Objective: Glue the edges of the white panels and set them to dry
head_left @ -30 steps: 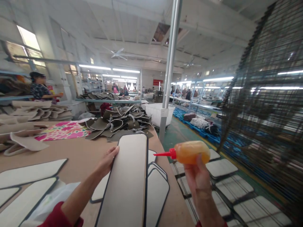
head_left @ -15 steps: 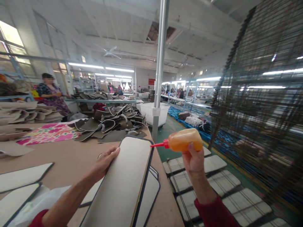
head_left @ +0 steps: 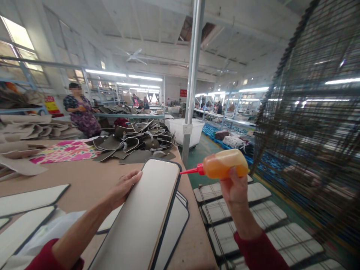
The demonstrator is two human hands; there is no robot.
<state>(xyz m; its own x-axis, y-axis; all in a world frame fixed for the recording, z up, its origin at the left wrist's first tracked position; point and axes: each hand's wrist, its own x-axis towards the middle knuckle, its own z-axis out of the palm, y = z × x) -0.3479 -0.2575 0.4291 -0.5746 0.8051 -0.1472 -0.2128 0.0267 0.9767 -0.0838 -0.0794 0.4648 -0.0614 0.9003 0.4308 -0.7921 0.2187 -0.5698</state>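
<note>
My right hand (head_left: 234, 189) is closed round an orange squeeze bottle (head_left: 223, 163) with a red nozzle, held sideways in the air off the table's right edge, nozzle pointing left toward the panel. My left hand (head_left: 123, 187) grips the left edge of a long beige panel with dark trim (head_left: 146, 217), lifted and tilted over the brown table (head_left: 84, 180). More flat panels (head_left: 174, 225) lie stacked beneath it.
Several white trimmed panels (head_left: 30, 200) lie at the table's left. A heap of dark cut pieces (head_left: 135, 144) and a pink floral cloth (head_left: 64, 150) sit farther back. Panels on wire racks (head_left: 253, 225) lie right below. A metal pole (head_left: 191, 82) stands ahead. A person (head_left: 81, 112) stands at the back left.
The view has swung slightly; my right hand with the bottle shifted a little up. My left hand keeps its hold on the panel. The person at the back left walked rightward.
</note>
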